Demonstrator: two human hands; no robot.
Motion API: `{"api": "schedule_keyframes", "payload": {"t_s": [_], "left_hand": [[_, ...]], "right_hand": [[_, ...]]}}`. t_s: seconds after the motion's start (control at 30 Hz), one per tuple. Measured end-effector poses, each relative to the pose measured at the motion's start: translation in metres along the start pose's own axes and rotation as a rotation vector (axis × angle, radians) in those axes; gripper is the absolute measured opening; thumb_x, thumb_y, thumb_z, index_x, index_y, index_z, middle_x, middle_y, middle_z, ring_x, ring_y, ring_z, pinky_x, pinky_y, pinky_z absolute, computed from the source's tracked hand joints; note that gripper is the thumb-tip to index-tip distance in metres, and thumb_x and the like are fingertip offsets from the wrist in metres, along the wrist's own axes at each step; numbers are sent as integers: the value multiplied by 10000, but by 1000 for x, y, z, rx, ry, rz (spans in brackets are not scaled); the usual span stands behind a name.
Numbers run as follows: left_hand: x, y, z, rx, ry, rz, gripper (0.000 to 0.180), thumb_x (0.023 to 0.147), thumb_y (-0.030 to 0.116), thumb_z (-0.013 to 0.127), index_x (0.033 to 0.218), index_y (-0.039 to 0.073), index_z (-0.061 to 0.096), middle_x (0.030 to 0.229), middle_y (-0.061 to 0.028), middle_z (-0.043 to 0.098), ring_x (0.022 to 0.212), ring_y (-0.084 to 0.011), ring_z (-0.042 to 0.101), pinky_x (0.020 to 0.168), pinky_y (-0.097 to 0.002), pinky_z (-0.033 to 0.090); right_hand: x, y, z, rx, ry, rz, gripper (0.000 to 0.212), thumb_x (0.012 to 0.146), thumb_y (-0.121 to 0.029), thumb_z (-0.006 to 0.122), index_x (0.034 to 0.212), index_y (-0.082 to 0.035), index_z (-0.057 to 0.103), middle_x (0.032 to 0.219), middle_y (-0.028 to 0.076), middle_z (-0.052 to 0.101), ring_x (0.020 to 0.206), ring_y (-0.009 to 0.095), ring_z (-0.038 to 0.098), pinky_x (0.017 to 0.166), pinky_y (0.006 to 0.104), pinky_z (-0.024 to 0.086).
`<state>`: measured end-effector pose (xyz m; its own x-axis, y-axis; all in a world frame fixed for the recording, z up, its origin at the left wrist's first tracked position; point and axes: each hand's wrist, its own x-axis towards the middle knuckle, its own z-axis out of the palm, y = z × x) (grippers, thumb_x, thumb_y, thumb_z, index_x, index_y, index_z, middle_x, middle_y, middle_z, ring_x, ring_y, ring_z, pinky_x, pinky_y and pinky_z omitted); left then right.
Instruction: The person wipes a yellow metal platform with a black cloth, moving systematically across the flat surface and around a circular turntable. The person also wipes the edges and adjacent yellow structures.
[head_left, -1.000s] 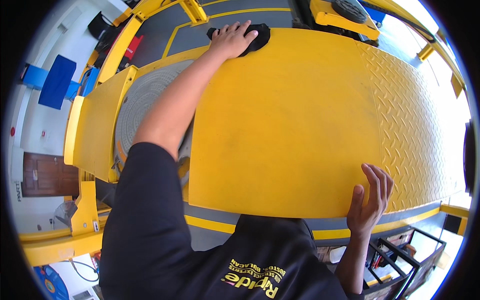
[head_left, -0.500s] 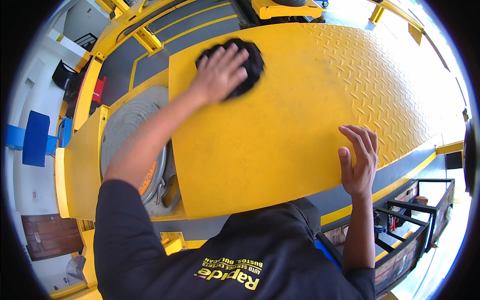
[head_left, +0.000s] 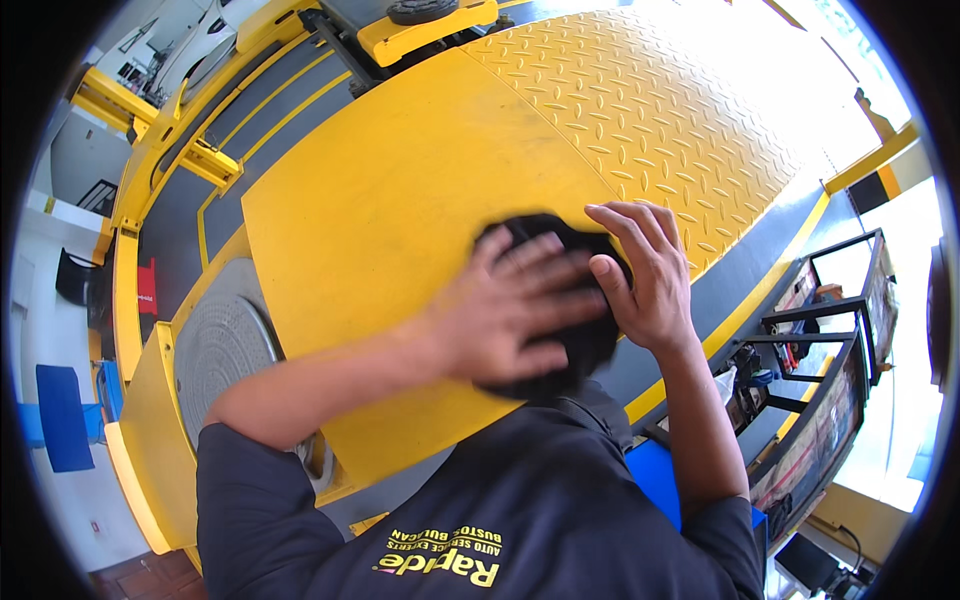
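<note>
Covering a black cloth (head_left: pixel 590 355) with my left hand (head_left: pixel 510 305), I lean over a broad yellow panel (head_left: pixel 370 210), the cloth bunched above its near right corner. The left hand lies flat and blurred, its fingers splayed wide over the fabric; whether they pinch any fold, I cannot tell.

Directly beneath that palm, the cloth reaches out past the fingertips to the right along the panel's near side. It is roundish, with no clear long axis. The left hand is the nearer, lying right over it, while my right hand (head_left: pixel 650 280) stands just beside the cloth's right edge, at the right side of the panel. That hand is half curled, thumb apart from the fingers, and has nothing visible in its hold. Whether the thumb touches the cloth, I cannot make out.

To the panel's left sits a round grey disc (head_left: pixel 215 350); along its far right side runs a ridged yellow plate (head_left: pixel 640 120). Well off to the panel's right stands a black metal rack (head_left: pixel 820 335).
</note>
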<state>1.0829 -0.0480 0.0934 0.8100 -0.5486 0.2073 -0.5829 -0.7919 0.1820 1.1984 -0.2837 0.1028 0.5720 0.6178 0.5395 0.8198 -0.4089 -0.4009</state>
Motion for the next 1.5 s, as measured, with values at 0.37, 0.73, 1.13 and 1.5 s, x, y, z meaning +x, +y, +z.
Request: {"api": "schedule_keyframes", "payload": {"t_s": [0.37,0.73,1.13,1.5], "left_hand": [[74,-244,-7,301,62,-851,808,1102,723,330,1751,240,324,1830,-135,277,1650,-463,283,1297,-733,196],[116,-258,-17,265,26,-710,797,1065,760,377,1731,322,386,1839,-47,292,1664,-355,300,1292,-695,235],[131,-6,53,-17,2,162,731,1059,637,516,1661,224,472,1788,-163,356,1629,-482,314,1209,-818,216],[194,-262,-6,213,-48,-907,823,1078,759,359,1779,348,232,1873,-93,158,1688,-468,189,1293,-766,150]], "right_hand": [[-2,3,2,57,98,-45,452,1035,-410,675,1320,-60,712,1263,144,708,1198,379,624,1043,496,523],[-5,3,0,129,211,-71,436,985,-384,700,1246,-35,727,1182,161,701,1110,379,637,983,479,523],[-16,15,7,154,417,-140,534,994,-412,664,1354,-21,608,1281,219,663,1149,421,603,1036,532,475],[-11,9,10,135,362,-58,494,967,-405,674,1278,-23,658,1242,187,670,1153,401,609,1029,509,474]]}}
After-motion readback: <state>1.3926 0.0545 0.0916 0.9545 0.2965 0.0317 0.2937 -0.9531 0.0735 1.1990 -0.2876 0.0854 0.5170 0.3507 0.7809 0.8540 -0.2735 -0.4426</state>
